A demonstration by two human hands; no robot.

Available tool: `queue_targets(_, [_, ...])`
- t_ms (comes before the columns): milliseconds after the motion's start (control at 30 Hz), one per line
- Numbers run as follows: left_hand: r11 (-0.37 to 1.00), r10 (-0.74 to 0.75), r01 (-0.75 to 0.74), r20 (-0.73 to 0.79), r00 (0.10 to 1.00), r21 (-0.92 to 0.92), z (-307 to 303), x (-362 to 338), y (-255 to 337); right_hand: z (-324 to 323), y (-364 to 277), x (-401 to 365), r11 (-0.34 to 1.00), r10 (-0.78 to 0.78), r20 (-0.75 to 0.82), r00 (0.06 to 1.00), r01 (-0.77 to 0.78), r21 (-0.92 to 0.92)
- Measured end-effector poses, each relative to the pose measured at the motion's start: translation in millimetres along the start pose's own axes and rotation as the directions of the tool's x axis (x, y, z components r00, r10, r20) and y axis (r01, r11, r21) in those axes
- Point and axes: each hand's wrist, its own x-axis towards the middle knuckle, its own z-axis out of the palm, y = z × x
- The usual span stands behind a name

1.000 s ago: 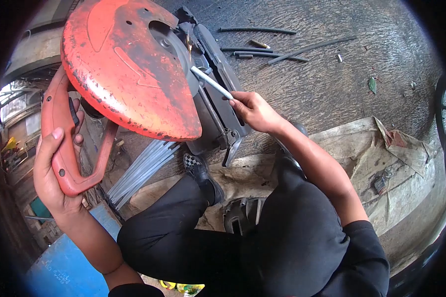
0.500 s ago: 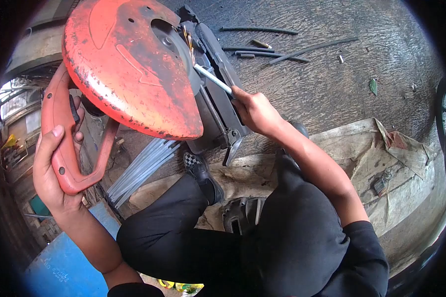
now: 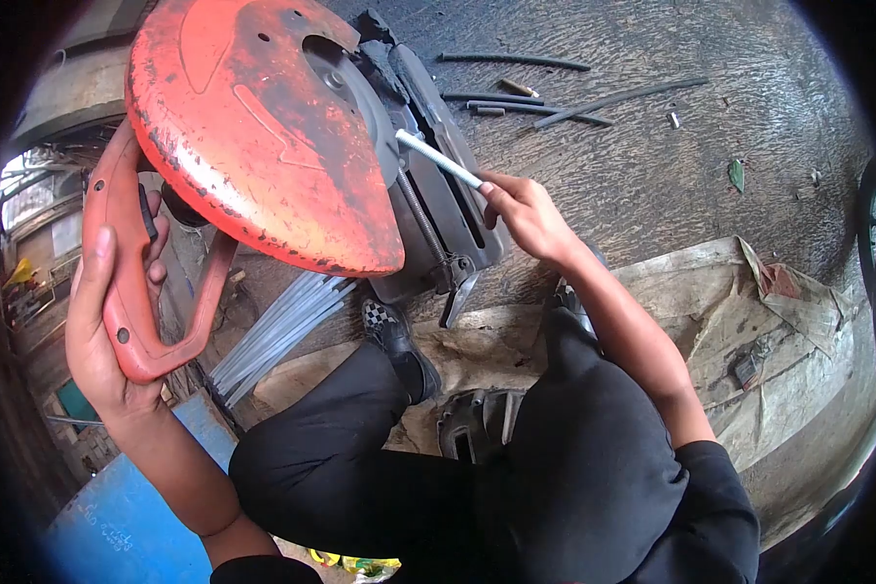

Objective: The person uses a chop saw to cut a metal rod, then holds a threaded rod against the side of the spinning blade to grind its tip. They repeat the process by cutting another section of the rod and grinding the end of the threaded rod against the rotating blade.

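Left hand (image 3: 107,331) closed round rusty orange saw handle (image 3: 131,292). Right hand (image 3: 530,216) fingertips pinch thin pale metal rod (image 3: 438,159), far tip just beside grey cutting disc (image 3: 360,97). Risk: the unclamped rod could snatch and drag the fingers in.

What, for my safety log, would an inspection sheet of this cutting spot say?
Surface: dark, rough floor.
Job's things: orange chop saw; pale rod points at its blade.
Clutter: cut rod pieces on the floor beyond; rod bundle under the saw; crumpled sacking at right.
Hands: left hand grips the saw handle; right hand holds the rod.
Cables: nothing seen.
Surroundings: blue panel lower left; checkered shoe beside the saw base.
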Motion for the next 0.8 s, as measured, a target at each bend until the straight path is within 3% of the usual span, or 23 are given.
queue_targets(67, [0.999, 0.027, -0.026, -0.026, 0.999, 0.043, 4.1, -1.6, -0.8, 0.7, 16.3, 4.3, 0.949, 0.047, 0.157, 0.986, -0.093, 0.300])
queue_targets(100, [0.995, 0.058, -0.054, -0.049, 0.997, 0.083, 5.6, -2.0, -0.8, -3.8, 7.9, 0.7, 0.860, 0.094, 0.252, 0.963, -0.206, 0.466])
queue_targets(233, [0.999, 0.012, -0.013, 0.027, 1.000, 0.038, 0.5, -2.2, 1.2, -1.7, -2.3, -4.2, 0.806, 0.169, 0.302, 0.938, -0.308, 0.506])
queue_targets(300, [0.999, 0.026, -0.024, -0.047, 0.999, 0.047, 0.4, -2.9, 0.8, -0.8, -4.4, -5.3, 0.772, 0.127, 0.393, 0.911, -0.339, 0.538])
queue_targets(467, [1.000, 0.021, -0.019, -0.064, 0.998, 0.023, 5.0, -4.9, 2.7, 9.7, -5.5, -4.3, 0.844, 0.128, 0.392, 0.911, -0.308, 0.439])
queue_targets(633, [1.000, 0.010, -0.009, -0.046, 0.999, 0.016, 7.0, -5.4, 2.6, 17.1, -3.3, -2.9, 0.966, -0.008, 0.224, 0.975, -0.050, 0.253])
queue_targets(800, [0.999, 0.025, -0.024, -0.030, 0.999, 0.025, 6.7, -5.3, 2.8, 24.7, 5.2, 0.6, 0.991, -0.066, 0.127, 0.990, 0.051, 0.123])
